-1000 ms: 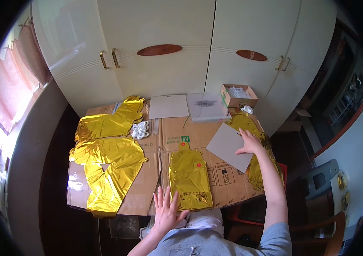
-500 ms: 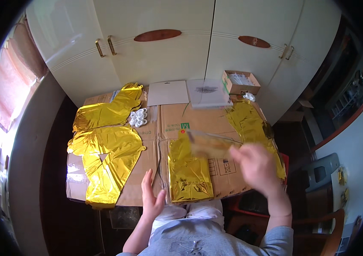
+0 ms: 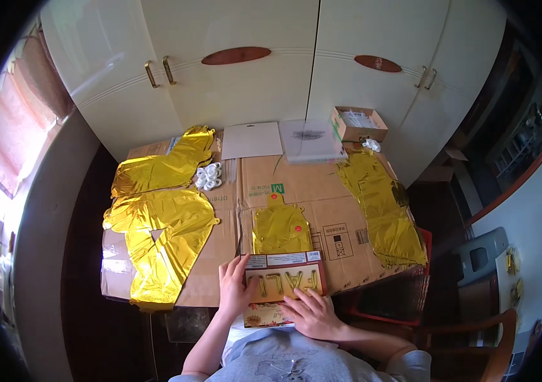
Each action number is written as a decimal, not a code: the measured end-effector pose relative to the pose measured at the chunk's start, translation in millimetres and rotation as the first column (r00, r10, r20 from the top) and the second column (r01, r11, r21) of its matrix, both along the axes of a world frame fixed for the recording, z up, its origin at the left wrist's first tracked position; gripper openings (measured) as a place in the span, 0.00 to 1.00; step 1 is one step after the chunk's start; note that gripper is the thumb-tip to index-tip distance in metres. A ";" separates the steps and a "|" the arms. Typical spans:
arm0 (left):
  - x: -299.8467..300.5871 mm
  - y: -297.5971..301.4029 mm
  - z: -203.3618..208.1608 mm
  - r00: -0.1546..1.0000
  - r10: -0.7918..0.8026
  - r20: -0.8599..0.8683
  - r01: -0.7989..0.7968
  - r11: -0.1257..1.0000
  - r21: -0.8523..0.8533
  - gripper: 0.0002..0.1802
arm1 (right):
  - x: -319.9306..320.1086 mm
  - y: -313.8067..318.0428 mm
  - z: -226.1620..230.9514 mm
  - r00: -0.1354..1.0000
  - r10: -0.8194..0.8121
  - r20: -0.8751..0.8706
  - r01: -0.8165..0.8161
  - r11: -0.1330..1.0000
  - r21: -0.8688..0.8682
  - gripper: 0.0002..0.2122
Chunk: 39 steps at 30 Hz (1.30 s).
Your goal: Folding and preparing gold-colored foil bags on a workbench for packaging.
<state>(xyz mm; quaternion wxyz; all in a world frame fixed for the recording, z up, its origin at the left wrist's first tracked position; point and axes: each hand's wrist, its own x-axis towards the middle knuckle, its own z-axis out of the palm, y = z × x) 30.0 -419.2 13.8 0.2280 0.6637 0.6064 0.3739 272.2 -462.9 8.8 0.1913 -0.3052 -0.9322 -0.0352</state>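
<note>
A printed card (image 3: 282, 277) is set at the middle of the near edge of the cardboard-covered worktop (image 3: 213, 280), over the near end of a folded gold foil sheet (image 3: 280, 232). Its left side is touched by the left hand (image 3: 236, 290); whether the edge is pinched by those fingers cannot be told. The right hand (image 3: 314, 313) is rested on its near part with the fingers a little apart, not clamped. A leaf-patterned cream panel (image 3: 259, 316) is seen below the card; whether the two are joined is not clear.

The work seems partly done: the central foil is folded and overlaid by the card, but the card is not yet released. The foil elsewhere is untouched by either hand.

One printed card is counted, and one central foil sheet with two red stickers (image 3: 298, 228) in sight. Two gold foil bundles (image 3: 185, 229) are laid along the left edge and one gold foil pile (image 3: 379, 210) along the right. One pale blank card (image 3: 252, 140) and one stack of clear plastic (image 3: 311, 143) are placed at the far edge. One open box (image 3: 359, 135) of straws is kept at the far right corner, beside one white clump (image 3: 371, 145). The white rings (image 3: 208, 176) near the left bundles, like the straws, are too crowded to be counted.
</note>
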 end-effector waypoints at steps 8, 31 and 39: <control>8.5 8.2 -4.0 0.920 0.071 -0.385 -0.054 0.997 0.056 0.34 | 4.8 15.6 -16.3 0.998 -0.047 0.034 0.051 0.987 -0.153 0.25; 68.5 -4.1 -0.2 0.733 -0.319 -0.601 0.322 0.941 -0.107 0.42 | 20.0 205.9 -6.0 0.758 -0.490 -0.431 -0.056 0.609 -0.791 0.22; 70.4 1.2 -5.5 0.727 -0.309 -0.613 0.311 0.944 -0.108 0.43 | 7.9 235.2 -6.1 0.811 -0.509 -0.288 0.054 0.555 -0.830 0.25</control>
